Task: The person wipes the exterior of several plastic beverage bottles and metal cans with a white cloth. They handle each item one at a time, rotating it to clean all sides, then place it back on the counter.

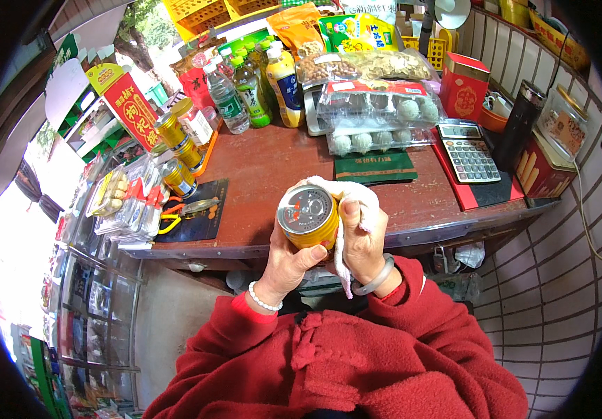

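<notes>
A gold drink can (315, 238) with a silver pull-tab lid is held slightly tilted in front of my chest, above the table's near edge. My left hand (289, 262) wraps around the can, its thumb lying across the front. In my right hand (361, 246) a white cloth (361, 193) is pinched and pressed against the can's right side. One end of the cloth hangs down between my hands. The can's lower part is hidden by my fingers. Several similar gold cans (179, 178) stand on the left of the table.
The reddish-brown wooden table (259, 178) carries drink bottles (251, 94) at the back and clear egg cartons (379, 139). Yellow-handled scissors (171, 220) lie on a dark mat at left, beside stacked plastic packs (128, 204). A calculator (471, 152) and black thermos (521, 125) stand right.
</notes>
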`<state>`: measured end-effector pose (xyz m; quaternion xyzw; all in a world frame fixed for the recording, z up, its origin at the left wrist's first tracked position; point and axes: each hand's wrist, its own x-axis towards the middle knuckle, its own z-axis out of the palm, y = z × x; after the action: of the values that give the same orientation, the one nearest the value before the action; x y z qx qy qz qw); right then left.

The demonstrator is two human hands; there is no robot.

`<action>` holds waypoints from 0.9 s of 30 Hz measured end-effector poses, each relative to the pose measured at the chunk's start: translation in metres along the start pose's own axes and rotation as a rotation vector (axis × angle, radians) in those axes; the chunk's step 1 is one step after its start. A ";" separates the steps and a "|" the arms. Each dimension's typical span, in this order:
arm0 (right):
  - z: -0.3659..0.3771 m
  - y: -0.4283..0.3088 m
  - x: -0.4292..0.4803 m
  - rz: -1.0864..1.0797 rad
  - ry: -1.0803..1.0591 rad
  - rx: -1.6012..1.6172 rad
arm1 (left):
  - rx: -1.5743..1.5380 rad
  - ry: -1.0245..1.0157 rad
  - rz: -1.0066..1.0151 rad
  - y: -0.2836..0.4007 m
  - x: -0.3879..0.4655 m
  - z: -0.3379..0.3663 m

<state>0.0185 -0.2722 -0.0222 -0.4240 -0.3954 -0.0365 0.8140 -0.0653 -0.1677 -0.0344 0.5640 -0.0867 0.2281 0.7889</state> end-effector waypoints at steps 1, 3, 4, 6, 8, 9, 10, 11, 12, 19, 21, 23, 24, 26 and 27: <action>0.001 -0.002 0.001 0.012 0.016 -0.006 | -0.002 0.002 -0.011 -0.004 -0.001 -0.003; 0.002 -0.007 0.003 0.036 0.051 -0.016 | -0.005 0.005 -0.036 -0.008 -0.003 -0.007; 0.002 -0.009 0.002 0.051 0.056 -0.006 | -0.009 0.004 -0.022 -0.008 -0.003 -0.005; 0.002 -0.010 0.002 0.081 0.066 0.018 | -0.016 0.002 0.005 -0.008 -0.003 -0.001; 0.003 -0.009 0.003 0.073 0.078 0.063 | 0.003 -0.006 0.019 -0.007 -0.004 -0.002; 0.003 -0.009 0.004 0.068 0.085 0.085 | 0.011 -0.012 0.025 -0.007 -0.004 -0.002; 0.002 -0.007 0.005 0.069 0.081 0.086 | -0.021 -0.003 0.025 -0.007 -0.004 0.000; 0.000 -0.004 0.006 0.070 0.078 0.087 | -0.054 0.005 0.026 -0.006 -0.004 0.003; -0.002 -0.001 0.006 0.072 0.076 0.088 | -0.086 0.013 0.025 -0.006 -0.004 0.005; -0.013 0.004 0.011 0.046 0.230 -0.060 | -0.243 -0.004 -0.069 -0.002 -0.006 -0.001; -0.015 -0.001 0.012 0.070 0.261 0.084 | -0.195 -0.029 -0.053 0.003 -0.002 -0.004; -0.012 -0.004 0.018 0.046 0.325 0.291 | -0.037 -0.001 -0.037 0.011 0.002 -0.001; -0.017 -0.010 0.019 0.042 0.314 0.182 | 0.066 -0.007 -0.017 0.010 0.004 -0.007; -0.019 -0.016 0.020 0.074 0.207 0.174 | 0.276 -0.042 0.043 0.013 0.007 -0.010; -0.020 -0.019 0.018 0.098 0.133 0.147 | 0.301 -0.038 0.034 0.012 0.006 -0.009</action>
<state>0.0356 -0.2932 -0.0040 -0.3787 -0.3211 0.0042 0.8680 -0.0667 -0.1544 -0.0246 0.6784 -0.0761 0.2409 0.6898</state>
